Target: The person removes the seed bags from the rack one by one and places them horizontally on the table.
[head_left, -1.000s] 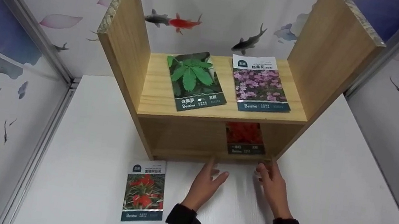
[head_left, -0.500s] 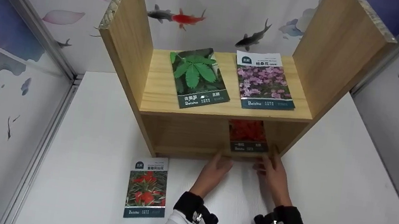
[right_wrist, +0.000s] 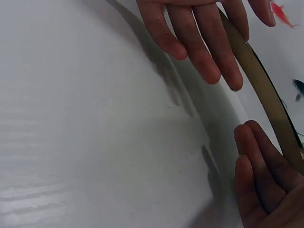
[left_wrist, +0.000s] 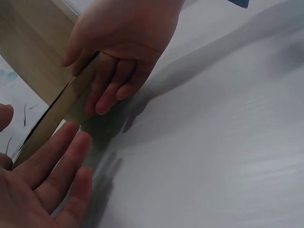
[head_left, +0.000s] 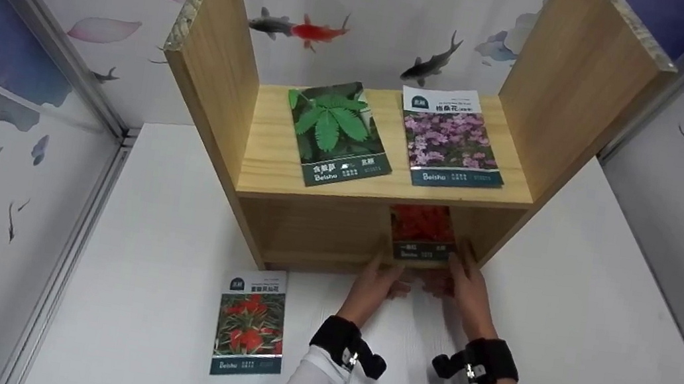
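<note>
A seed packet with red flowers [head_left: 423,225] lies on the lower board of a wooden shelf [head_left: 316,232], its far part hidden under the upper board. My left hand [head_left: 371,291] reaches to the packet's left front corner. On the other side my right hand [head_left: 471,299] has its fingertips at the right edge; whether either hand touches the packet I cannot tell. Both wrist views show the fingers loosely extended and apart, the left hand [left_wrist: 50,185] and right hand [right_wrist: 270,185] along the board's front edge. Nothing is gripped by either.
On the upper board lie a green-leaf packet [head_left: 338,131] and a pink-flower packet [head_left: 449,141]. Another red-flower packet [head_left: 251,323] lies on the white table [head_left: 153,299], left of my hands. Tall side panels [head_left: 215,67] flank the shelf.
Both hands have moved forward to the lower board and closer together, coming to the two sides of the red-flower packet. The other packets have stayed in place.
</note>
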{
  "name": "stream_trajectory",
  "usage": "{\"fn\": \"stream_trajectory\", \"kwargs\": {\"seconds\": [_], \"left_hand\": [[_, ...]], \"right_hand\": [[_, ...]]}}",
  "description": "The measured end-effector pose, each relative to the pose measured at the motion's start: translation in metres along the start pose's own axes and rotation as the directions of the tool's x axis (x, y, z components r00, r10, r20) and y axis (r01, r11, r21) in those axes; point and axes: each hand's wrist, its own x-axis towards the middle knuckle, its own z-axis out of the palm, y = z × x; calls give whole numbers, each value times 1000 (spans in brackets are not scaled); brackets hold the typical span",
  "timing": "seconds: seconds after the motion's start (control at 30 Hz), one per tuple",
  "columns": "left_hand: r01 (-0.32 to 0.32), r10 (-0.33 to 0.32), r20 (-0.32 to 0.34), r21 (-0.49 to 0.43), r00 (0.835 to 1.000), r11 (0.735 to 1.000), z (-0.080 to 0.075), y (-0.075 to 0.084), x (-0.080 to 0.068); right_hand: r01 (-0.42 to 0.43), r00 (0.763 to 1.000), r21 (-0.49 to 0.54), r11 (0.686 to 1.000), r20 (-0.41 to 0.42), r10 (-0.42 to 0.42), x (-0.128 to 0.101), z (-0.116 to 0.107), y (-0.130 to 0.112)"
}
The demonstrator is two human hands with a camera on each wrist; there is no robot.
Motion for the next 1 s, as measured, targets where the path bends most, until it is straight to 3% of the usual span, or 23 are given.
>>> {"fn": "stream_trajectory", "kwargs": {"seconds": [0.3,0.5,0.63,0.73,0.87,1.0], "left_hand": [[21,-21,13,2,1000,1000,4,5,10],[34,-29,44,-115,999,993,11,12,13],[9,0,63,-143,998,990,12,21,8],[-17,25,56,-153,998,988,12,19,9],[-45,47,16,-116,999,992,14,9,15],[-23,21,-21,-95,1000,995,15,4,18]], "right_hand": [[-19,999,-31,999,-37,18,6,2,-8],[-7,996,-118,993,-94,-4,7,5,-12],[20,993,-175,984,-114,-41,19,2,5],[32,991,-197,980,-125,-57,26,0,18],[22,992,-120,992,-122,-37,22,2,13],[26,996,-14,1000,-87,-28,14,5,3]]}}
